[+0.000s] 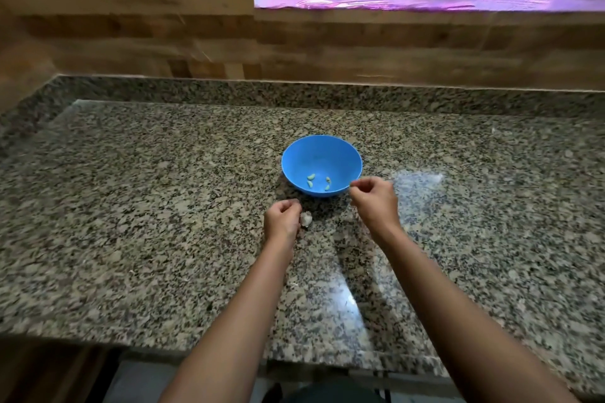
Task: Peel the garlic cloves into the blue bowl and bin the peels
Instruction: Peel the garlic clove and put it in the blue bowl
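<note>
While the right hand [375,201] hangs at the near right rim of the blue bowl [322,154], fingers curled and thumb and forefinger drawn together, whatever that pinch may hold is too small to make out. The left hand [281,219] sits lower, just in front of the bowl, its fingers curled inward against a pale garlic lump [306,218] that shows at its fingertips. Whether it grips the lump or merely touches it as it lies on the counter [163,206], I cannot tell. Inside the bowl lie four peeled cloves [311,177], bunched at the near side of the bottom. This reads as the peeling step, partway through: some cloves are in, and the lump looks like unpeeled garlic or skin not yet dealt with. The next move likely calls for both hands to meet at the lump, one steadying it while the other's nails strip the papery skin. No bin shows, so the peels will need gathering and carrying out of view.
</note>
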Action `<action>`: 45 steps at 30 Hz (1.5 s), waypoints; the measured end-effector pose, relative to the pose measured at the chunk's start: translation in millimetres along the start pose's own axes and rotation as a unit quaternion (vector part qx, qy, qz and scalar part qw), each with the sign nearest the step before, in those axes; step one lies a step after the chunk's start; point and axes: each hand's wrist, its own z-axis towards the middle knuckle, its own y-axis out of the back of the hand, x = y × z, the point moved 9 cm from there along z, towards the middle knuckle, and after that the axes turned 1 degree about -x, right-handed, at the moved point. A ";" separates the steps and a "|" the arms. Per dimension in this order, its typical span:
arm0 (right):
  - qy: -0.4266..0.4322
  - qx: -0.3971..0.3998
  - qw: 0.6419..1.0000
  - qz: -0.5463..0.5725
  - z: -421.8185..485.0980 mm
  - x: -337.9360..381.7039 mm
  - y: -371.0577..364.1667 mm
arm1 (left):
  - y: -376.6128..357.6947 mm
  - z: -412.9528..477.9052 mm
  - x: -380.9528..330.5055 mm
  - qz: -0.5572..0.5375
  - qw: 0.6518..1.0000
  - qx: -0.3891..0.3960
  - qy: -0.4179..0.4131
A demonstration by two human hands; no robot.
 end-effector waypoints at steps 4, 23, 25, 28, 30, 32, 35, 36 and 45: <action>0.016 0.025 0.999 0.041 27.2 35.3 -17.5 | -13.9 9.3 -0.2 0.119 0.989 0.074 -0.041; -0.075 0.157 0.973 0.149 -55.5 -7.7 -33.6 | -30.6 -30.9 -21.1 -0.005 0.952 0.284 -0.111; -0.058 0.159 0.976 0.135 -55.8 -3.3 -32.4 | -32.2 -36.4 -25.9 0.000 0.949 0.290 -0.122; -0.024 0.135 0.989 0.054 -53.1 -3.2 -30.3 | -34.3 -39.9 -28.2 0.009 0.944 0.302 -0.134; 0.004 0.115 0.993 -0.015 -52.2 -3.2 -29.3 | -33.3 -40.0 -27.8 0.034 0.943 0.295 -0.151; 0.031 0.104 0.992 -0.068 -52.3 0.6 -28.9 | -32.1 -40.2 -27.0 0.057 0.942 0.286 -0.169; 0.072 0.107 0.983 -0.132 -54.6 10.9 -30.3 | -31.3 -40.8 -27.7 0.072 0.939 0.284 -0.180; 0.084 0.107 0.979 -0.154 -54.7 12.5 -31.0 | -31.1 -39.9 -27.5 0.075 0.939 0.285 -0.180; 0.027 0.111 0.991 -0.075 -56.0 2.8 -31.3 | -20.7 -26.1 -10.4 0.023 0.956 0.275 -0.102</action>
